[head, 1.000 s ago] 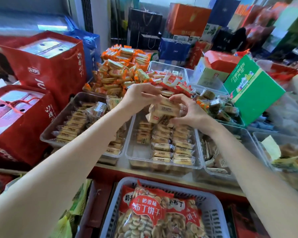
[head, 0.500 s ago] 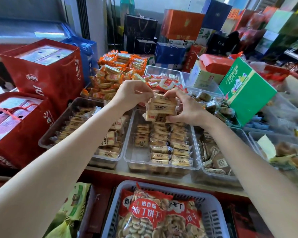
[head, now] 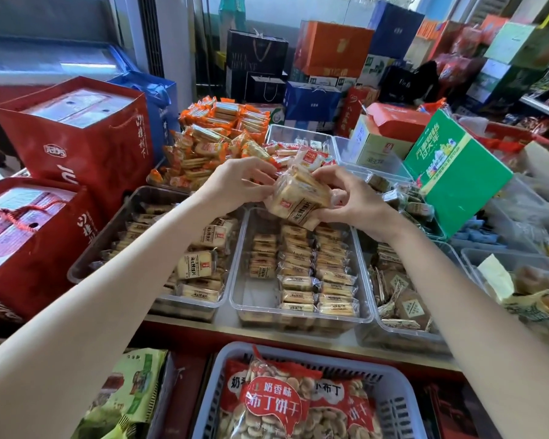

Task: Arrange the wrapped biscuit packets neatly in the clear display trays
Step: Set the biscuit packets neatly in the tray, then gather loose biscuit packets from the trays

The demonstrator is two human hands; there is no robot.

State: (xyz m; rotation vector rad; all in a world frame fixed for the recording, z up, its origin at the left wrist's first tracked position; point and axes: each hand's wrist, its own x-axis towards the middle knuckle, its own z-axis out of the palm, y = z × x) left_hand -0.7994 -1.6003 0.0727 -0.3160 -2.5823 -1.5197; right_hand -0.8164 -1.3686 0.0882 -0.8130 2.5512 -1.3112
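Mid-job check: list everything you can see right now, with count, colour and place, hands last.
bundle of biscuit packets: one handful, tan in clear wrap, held above the middle tray
middle tray: one, clear, centre; rows of tan packets at its right, bare at near left
left tray: one, clear, tan packets lying loosely
right tray: one, clear, brown packets
orange packets: heap, behind the left tray
red gift bags: two, left
green box: one, tilted, right
blue basket: one, near centre, red snack bags inside
left hand: fingers pinch the bundle's left end
right hand: grips the bundle's right side
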